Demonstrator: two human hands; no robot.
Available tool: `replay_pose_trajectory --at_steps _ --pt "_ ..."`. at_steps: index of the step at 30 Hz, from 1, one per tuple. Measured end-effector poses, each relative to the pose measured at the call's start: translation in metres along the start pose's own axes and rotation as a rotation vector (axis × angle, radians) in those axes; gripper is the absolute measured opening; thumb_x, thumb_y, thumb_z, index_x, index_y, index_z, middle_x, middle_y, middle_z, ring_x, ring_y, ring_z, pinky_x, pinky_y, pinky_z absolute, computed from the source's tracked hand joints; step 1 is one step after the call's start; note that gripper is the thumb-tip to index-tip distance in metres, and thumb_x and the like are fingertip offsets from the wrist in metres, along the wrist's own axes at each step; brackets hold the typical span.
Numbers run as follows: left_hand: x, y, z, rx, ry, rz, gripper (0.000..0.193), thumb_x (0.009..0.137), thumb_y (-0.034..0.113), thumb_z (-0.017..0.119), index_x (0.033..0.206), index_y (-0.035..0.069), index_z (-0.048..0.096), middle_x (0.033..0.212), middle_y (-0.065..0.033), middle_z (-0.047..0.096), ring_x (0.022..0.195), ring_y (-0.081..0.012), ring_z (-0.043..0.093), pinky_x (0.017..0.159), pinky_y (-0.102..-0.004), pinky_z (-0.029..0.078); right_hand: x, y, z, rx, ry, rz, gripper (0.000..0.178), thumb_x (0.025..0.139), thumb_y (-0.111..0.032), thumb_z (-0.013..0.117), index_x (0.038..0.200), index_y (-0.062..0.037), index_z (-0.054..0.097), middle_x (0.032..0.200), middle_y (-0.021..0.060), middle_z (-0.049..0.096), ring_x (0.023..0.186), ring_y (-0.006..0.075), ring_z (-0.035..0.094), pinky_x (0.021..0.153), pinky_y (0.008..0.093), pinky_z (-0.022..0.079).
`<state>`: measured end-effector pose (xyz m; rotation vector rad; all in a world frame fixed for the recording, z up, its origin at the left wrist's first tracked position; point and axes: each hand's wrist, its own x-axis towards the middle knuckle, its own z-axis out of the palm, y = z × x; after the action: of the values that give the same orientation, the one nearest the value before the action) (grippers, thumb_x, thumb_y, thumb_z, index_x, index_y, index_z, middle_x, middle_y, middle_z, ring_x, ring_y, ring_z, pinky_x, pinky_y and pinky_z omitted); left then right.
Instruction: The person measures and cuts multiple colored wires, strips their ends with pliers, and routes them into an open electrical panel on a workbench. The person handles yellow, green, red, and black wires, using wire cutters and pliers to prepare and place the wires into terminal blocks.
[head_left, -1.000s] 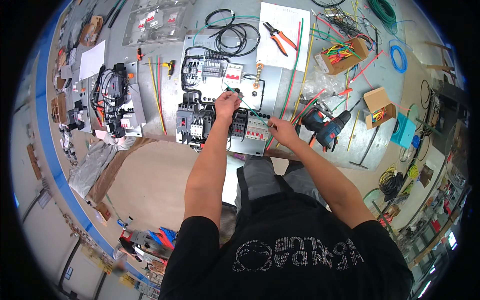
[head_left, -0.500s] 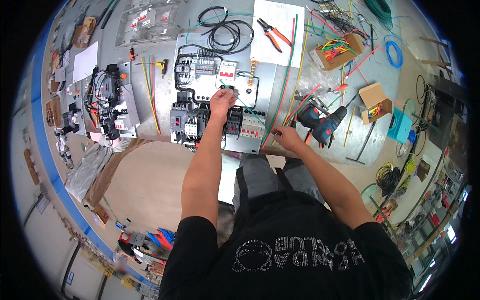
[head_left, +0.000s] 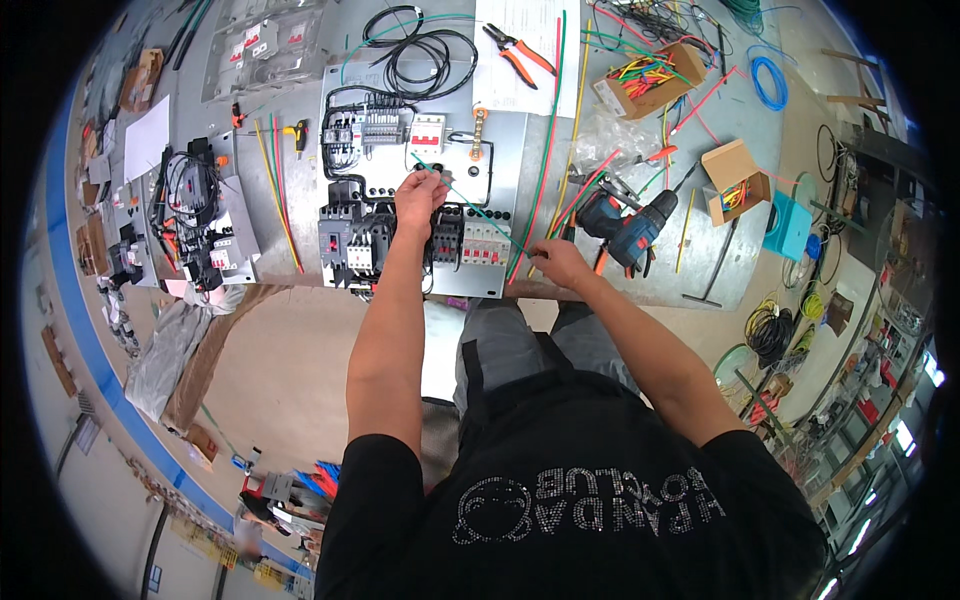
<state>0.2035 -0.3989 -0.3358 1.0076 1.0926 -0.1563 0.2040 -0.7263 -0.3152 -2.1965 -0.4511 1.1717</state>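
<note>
Over the middle of a metal mounting panel (head_left: pixel 505 190), my left hand (head_left: pixel 420 203) pinches a thin green strand (head_left: pixel 475 207) near its upper end. Whether it is wire or tubing I cannot tell. It slopes down to the right toward my right hand (head_left: pixel 560 265), whose closed fingertips hold the lower end by the panel's right edge. Under and around my left hand sit a red-and-white breaker (head_left: pixel 427 134), a black moulded-case breaker (head_left: pixel 337 243), a contactor (head_left: pixel 359 256) and a row of small breakers (head_left: pixel 486 243). My left hand hides part of the panel.
Right of the panel lie long red and green tubes (head_left: pixel 545 160), a cordless drill (head_left: pixel 630 228) and boxes of coloured pieces (head_left: pixel 655 82). Orange-handled wire strippers (head_left: pixel 520 55) rest on paper. Black cable coils (head_left: pixel 425 60) lie behind. Another wired panel (head_left: pixel 215 215) stands left.
The whole view has shifted slightly, moving the scene left. Both hands keep nearly the same places over the panel, with the green strand still stretched between them.
</note>
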Motion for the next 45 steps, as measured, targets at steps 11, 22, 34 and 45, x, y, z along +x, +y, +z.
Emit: replay_pose_trajectory --at_steps 11,22,34,45 --pt "-0.003 0.002 0.005 -0.026 0.001 -0.006 0.010 0.098 0.016 0.073 0.103 0.009 0.067 0.095 -0.0054 0.076 0.086 -0.0142 0.073 0.075 -0.0268 0.058 0.014 -0.016 0.002 0.032 0.016 0.082 0.024 0.090 -0.024 0.069 0.105 -0.0066 0.075 0.094 0.0173 0.074 0.089 0.0355 0.072 0.082 0.0464 0.055" --pt "0.009 0.000 -0.002 -0.079 0.021 -0.039 0.014 0.097 0.022 0.076 0.101 0.010 0.068 0.094 -0.0058 0.075 0.084 -0.0145 0.073 0.077 -0.0284 0.063 0.014 -0.018 -0.003 -0.064 0.005 0.046 0.024 0.088 -0.025 0.069 0.103 -0.0072 0.076 0.097 0.0177 0.074 0.095 0.0397 0.070 0.084 0.0499 0.055" --pt "0.011 0.002 0.002 -0.069 0.068 0.003 0.023 0.099 0.020 0.075 0.116 0.006 0.067 0.092 -0.0055 0.071 0.082 -0.0154 0.071 0.074 -0.0284 0.063 0.025 -0.012 -0.009 0.100 -0.047 0.087 0.022 0.092 -0.021 0.069 0.104 -0.0035 0.076 0.083 0.0128 0.074 0.070 0.0214 0.073 0.068 0.0375 0.057" --pt "0.010 0.000 -0.001 -0.087 0.064 0.012 0.024 0.098 0.019 0.076 0.116 0.006 0.067 0.090 -0.0057 0.071 0.082 -0.0159 0.072 0.077 -0.0299 0.064 0.043 -0.017 -0.003 0.132 -0.057 0.039 0.020 0.091 -0.013 0.071 0.107 -0.0016 0.075 0.087 0.0104 0.075 0.065 0.0173 0.072 0.064 0.0332 0.058"
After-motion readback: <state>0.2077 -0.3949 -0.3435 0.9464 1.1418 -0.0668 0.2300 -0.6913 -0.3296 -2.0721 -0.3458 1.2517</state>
